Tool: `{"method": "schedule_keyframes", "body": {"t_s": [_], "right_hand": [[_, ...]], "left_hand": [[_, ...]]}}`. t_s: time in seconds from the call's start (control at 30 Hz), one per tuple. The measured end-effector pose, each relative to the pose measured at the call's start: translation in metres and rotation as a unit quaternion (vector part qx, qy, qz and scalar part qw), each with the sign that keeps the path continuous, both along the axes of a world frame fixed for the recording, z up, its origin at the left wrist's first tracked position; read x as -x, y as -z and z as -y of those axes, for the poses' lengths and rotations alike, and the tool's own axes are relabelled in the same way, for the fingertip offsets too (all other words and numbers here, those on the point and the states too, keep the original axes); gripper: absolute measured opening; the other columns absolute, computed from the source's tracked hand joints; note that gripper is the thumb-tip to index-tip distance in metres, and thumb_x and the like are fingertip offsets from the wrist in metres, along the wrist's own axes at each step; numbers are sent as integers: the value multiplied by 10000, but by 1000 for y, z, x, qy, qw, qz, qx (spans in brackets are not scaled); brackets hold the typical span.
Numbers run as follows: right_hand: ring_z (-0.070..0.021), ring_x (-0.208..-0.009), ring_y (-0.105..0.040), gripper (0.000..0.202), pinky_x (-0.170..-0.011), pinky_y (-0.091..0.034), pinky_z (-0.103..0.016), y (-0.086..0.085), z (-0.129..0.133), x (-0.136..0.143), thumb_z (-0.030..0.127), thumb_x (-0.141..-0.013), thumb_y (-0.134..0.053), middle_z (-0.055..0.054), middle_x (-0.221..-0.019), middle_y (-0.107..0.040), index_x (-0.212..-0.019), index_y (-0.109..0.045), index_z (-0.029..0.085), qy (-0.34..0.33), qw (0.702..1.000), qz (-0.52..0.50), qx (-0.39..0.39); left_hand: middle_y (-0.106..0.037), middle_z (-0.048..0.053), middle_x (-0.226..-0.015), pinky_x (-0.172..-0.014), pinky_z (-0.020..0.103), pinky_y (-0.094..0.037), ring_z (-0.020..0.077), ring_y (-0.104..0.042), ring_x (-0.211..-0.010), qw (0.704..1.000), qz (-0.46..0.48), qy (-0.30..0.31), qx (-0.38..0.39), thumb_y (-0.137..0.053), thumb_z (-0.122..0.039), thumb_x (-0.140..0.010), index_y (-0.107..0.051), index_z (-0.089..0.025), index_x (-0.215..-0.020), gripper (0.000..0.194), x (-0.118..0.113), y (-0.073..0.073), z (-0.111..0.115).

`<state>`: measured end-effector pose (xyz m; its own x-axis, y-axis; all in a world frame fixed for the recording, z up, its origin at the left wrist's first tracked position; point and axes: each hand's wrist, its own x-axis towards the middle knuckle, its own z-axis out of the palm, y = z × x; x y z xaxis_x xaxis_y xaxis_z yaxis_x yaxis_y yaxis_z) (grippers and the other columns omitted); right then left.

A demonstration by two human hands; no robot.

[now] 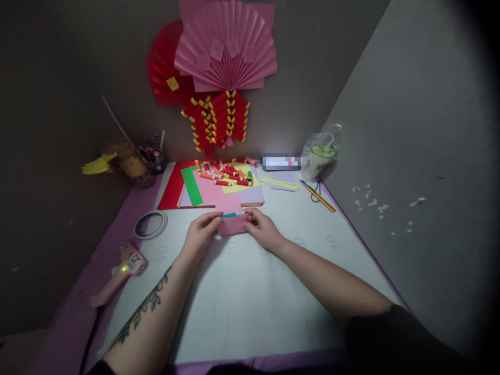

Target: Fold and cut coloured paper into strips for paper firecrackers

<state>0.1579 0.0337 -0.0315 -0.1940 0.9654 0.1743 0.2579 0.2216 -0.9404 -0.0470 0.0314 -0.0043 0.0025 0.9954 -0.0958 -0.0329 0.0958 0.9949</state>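
A piece of pink paper [233, 227] is held between my two hands above the white work sheet. Lying crosswise on it is a slim teal stick [230, 215] with a pale end, perhaps a pen. My left hand [203, 232] pinches the left side of the paper, close to the stick's teal end. On the other side, my right hand [263, 229] has thumb and fingers closed on the paper's right edge near the pale end. Part of the paper stands up behind the stick.
Small red and orange paper rolls [222, 183] lie on stacked coloured paper [250, 195]. At left are a tape roll [135, 229] and a pink glue gun [135, 263]. Yellow strips [279, 182], a yellow pencil-like tool [322, 200] and bagged cup [318, 159] sit right. Paper fans [230, 47] hang behind.
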Motion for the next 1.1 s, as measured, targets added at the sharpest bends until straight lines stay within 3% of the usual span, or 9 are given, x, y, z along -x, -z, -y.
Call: {"method": "schedule_keyframes", "body": {"t_s": [0.17,0.33,0.47,0.63,0.77,1.1], "right_hand": [[-126,-684,-501,328,-681,-418,-268,-1,0,0,230,-783,-544,30,-770,-502,-1109,-570,201,3,1000,8,5],[-125,-693,-510,305,-701,-429,-268,-3,1,0,225,-771,-537,25,-789,-517,-1071,-583,202,-6,1000,24,5],[-133,-710,-529,271,-702,-438,-272,-3,0,1,222,-766,-530,20,-799,-547,-1029,-591,202,-15,999,30,8],[-141,-725,-541,198,-709,-441,-275,-3,0,1,231,-769,-531,10,-803,-580,-953,-592,192,-15,999,34,6],[-140,-715,-539,184,-700,-443,-274,-3,0,1,225,-764,-532,15,-784,-576,-938,-586,193,-19,999,31,4],[-132,-692,-534,224,-690,-448,-277,3,-1,2,248,-786,-539,27,-756,-555,-1000,-574,191,-7,1000,29,-2]], "left_hand": [[-656,2,-695,-551,165,-431,59,-528,-559,988,126,-91,14,-789,-292,-624,-715,-126,-938,363,8,-4,-9],[-662,20,-726,-631,167,-498,62,-591,-610,933,226,-280,4,-663,-60,-666,-685,-100,-899,237,33,-6,-32],[-661,31,-769,-673,161,-510,60,-617,-658,902,230,-365,-15,-560,41,-689,-629,-109,-897,266,52,-1,-57],[-651,53,-822,-657,158,-517,78,-645,-692,905,229,-358,-12,-554,9,-720,-599,-101,-957,266,64,2,-76],[-648,77,-866,-613,194,-537,136,-680,-720,913,232,-336,13,-546,-47,-741,-594,-100,-947,218,71,-2,-74],[-646,14,-786,-624,166,-505,109,-671,-752,941,198,-272,-21,-563,-115,-728,-595,-179,-1110,389,75,5,-73]]}}
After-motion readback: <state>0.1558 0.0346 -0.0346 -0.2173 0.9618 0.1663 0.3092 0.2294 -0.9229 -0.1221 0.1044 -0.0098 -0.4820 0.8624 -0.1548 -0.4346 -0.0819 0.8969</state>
